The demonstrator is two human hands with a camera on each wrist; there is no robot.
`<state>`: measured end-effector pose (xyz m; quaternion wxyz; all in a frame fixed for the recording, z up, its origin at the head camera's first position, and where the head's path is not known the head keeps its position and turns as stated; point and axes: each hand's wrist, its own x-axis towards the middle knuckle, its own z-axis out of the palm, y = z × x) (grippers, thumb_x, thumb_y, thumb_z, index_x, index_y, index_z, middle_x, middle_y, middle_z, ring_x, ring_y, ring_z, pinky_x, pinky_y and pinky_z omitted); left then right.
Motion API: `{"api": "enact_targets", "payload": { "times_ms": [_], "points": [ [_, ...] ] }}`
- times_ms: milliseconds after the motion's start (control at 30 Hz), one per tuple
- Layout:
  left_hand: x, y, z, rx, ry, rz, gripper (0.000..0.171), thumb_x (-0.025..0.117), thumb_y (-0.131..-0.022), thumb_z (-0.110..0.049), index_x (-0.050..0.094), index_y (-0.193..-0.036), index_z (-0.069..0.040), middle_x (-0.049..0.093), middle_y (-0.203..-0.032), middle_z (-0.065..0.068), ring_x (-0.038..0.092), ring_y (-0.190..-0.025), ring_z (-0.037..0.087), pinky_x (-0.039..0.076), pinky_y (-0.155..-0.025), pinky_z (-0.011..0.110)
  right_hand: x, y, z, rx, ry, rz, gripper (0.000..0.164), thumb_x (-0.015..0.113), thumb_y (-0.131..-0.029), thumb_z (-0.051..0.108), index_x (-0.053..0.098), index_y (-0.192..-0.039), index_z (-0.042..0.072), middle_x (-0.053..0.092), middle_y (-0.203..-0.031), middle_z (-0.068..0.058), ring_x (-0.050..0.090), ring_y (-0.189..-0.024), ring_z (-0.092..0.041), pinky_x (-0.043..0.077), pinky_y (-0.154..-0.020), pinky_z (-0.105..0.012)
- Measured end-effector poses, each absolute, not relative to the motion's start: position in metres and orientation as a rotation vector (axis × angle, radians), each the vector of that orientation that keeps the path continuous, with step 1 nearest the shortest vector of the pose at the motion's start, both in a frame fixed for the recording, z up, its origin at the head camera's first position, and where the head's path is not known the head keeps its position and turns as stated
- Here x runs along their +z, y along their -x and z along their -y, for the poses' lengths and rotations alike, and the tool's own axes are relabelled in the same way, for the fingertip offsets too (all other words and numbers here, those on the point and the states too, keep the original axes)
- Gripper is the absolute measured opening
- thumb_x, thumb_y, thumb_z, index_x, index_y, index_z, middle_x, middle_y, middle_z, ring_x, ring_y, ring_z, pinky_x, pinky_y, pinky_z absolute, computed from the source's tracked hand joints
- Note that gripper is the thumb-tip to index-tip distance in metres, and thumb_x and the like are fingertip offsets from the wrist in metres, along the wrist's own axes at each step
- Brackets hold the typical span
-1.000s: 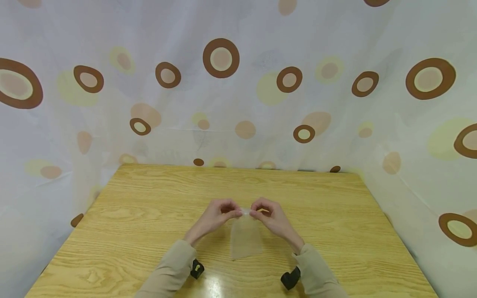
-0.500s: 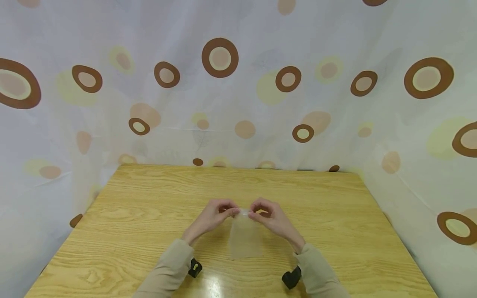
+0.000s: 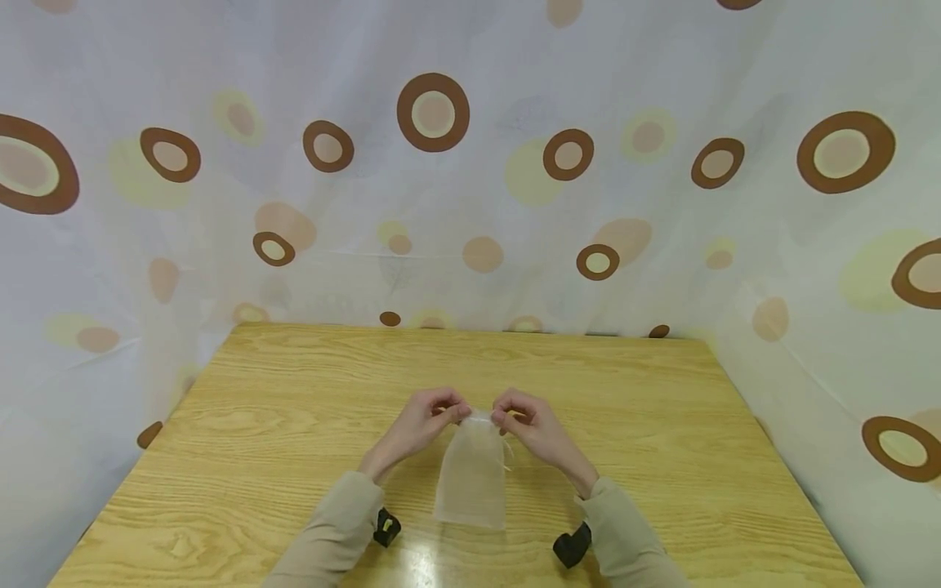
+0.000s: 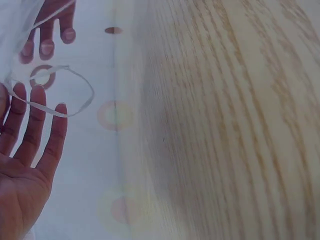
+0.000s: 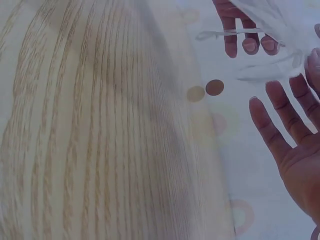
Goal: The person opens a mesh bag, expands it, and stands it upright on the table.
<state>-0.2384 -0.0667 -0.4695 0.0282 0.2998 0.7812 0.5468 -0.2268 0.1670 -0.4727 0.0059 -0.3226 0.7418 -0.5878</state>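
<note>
A sheer white drawstring pouch (image 3: 473, 482) hangs in front of me, its gathered top between my two hands. My left hand (image 3: 425, 420) pinches the left side of the top between thumb and index finger. On the right side, the thumb and index finger of my right hand (image 3: 535, 422) do the same. The left wrist view has a thin white drawstring (image 4: 92, 95) looping past the spread other fingers of the left hand. Another string end (image 5: 220, 34) juts out from the pouch in the right wrist view. The pouch's lower edge hangs over the tabletop.
The wood-grain table (image 3: 294, 384) spreads around both hands. A pale curtain (image 3: 485, 188) with brown and yellow circles closes off the back and both sides. Black wrist straps (image 3: 387, 527) show at the beige sleeves (image 3: 331, 523).
The pouch's lower part has swung left and toward me, and its strings now show at its right side. More of its top edge shows between the hands, which stay nearly in place.
</note>
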Motion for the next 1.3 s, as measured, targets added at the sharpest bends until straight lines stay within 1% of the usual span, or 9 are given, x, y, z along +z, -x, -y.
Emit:
{"api": "enact_targets", "payload": {
  "times_ms": [200,333,567,667,800,933,1067,1133,1300],
  "points": [
    [-0.471,0.24,0.069,1.75,-0.915,-2.438,0.016,0.062,-0.099,-0.016,0.07,-0.097,-0.002,0.071,-0.096,0.016,0.062,-0.084,0.001,0.06,-0.08,0.049,-0.469,0.226,-0.163,-1.883,0.965,-2.337,0.014,0.058,-0.101,0.007,0.063,-0.096,-0.005,0.06,-0.091,-0.022,0.061,-0.08,-0.01,0.06,-0.071,-0.032],
    [-0.473,0.241,0.07,1.81,-0.969,-2.446,0.02,0.063,-0.099,-0.023,0.069,-0.094,-0.004,0.069,-0.095,0.012,0.063,-0.084,0.001,0.061,-0.075,0.047,-0.466,0.227,-0.162,-1.926,0.93,-2.325,0.01,0.062,-0.099,0.005,0.066,-0.102,-0.004,0.064,-0.098,-0.023,0.063,-0.081,-0.009,0.059,-0.07,-0.03],
    [-0.472,0.24,0.068,1.843,-0.922,-2.406,0.015,0.065,-0.097,-0.017,0.07,-0.093,-0.004,0.066,-0.1,0.014,0.062,-0.086,0.002,0.061,-0.078,0.05,-0.467,0.228,-0.16,-1.919,0.917,-2.301,0.014,0.063,-0.099,0.008,0.066,-0.098,-0.005,0.065,-0.101,-0.009,0.059,-0.082,-0.006,0.057,-0.068,-0.03],
    [-0.472,0.24,0.067,1.839,-0.904,-2.407,0.012,0.065,-0.097,-0.013,0.07,-0.093,-0.002,0.065,-0.101,0.015,0.062,-0.085,0.002,0.062,-0.078,0.045,-0.467,0.228,-0.161,-1.943,0.93,-2.269,0.016,0.06,-0.1,0.007,0.064,-0.095,-0.007,0.063,-0.101,-0.003,0.057,-0.082,-0.007,0.056,-0.07,-0.031],
    [-0.472,0.239,0.066,1.872,-0.941,-2.365,0.011,0.063,-0.098,-0.008,0.069,-0.094,0.001,0.064,-0.102,0.018,0.06,-0.087,0.002,0.061,-0.078,0.03,-0.465,0.227,-0.161,-2.002,0.932,-2.167,0.018,0.056,-0.103,0.008,0.061,-0.094,-0.007,0.064,-0.102,0.005,0.059,-0.092,-0.006,0.054,-0.081,-0.026],
    [-0.471,0.239,0.065,1.884,-1.001,-2.37,0.011,0.062,-0.098,-0.009,0.069,-0.094,0.0,0.064,-0.102,0.019,0.058,-0.086,0.002,0.056,-0.074,0.023,-0.463,0.225,-0.158,-2.081,0.857,-2.062,0.018,0.056,-0.104,0.013,0.065,-0.092,0.003,0.067,-0.102,0.011,0.062,-0.097,-0.004,0.053,-0.087,-0.022],
    [-0.469,0.239,0.066,1.868,-1.037,-2.413,0.011,0.063,-0.097,-0.011,0.069,-0.091,-0.004,0.065,-0.1,0.015,0.057,-0.085,0.003,0.056,-0.072,0.028,-0.462,0.224,-0.156,-2.128,0.797,-2.023,0.016,0.056,-0.104,0.014,0.069,-0.095,0.014,0.069,-0.096,0.013,0.064,-0.088,-0.002,0.053,-0.081,-0.02],
    [-0.468,0.239,0.067,1.865,-1.049,-2.42,0.01,0.063,-0.097,-0.011,0.069,-0.091,-0.004,0.065,-0.1,0.014,0.057,-0.086,0.003,0.056,-0.074,0.028,-0.462,0.223,-0.156,-2.136,0.787,-2.015,0.015,0.056,-0.104,0.014,0.069,-0.096,0.011,0.069,-0.093,0.014,0.064,-0.083,-0.001,0.053,-0.078,-0.019],
    [-0.468,0.238,0.068,1.88,-1.056,-2.447,0.009,0.064,-0.097,-0.007,0.069,-0.091,-0.004,0.066,-0.099,0.015,0.058,-0.089,0.001,0.056,-0.079,0.025,-0.461,0.224,-0.158,-2.085,0.83,-2.069,0.025,0.058,-0.103,0.012,0.061,-0.098,-0.013,0.068,-0.087,0.016,0.06,-0.077,0.002,0.052,-0.072,-0.018]
  ]
}}
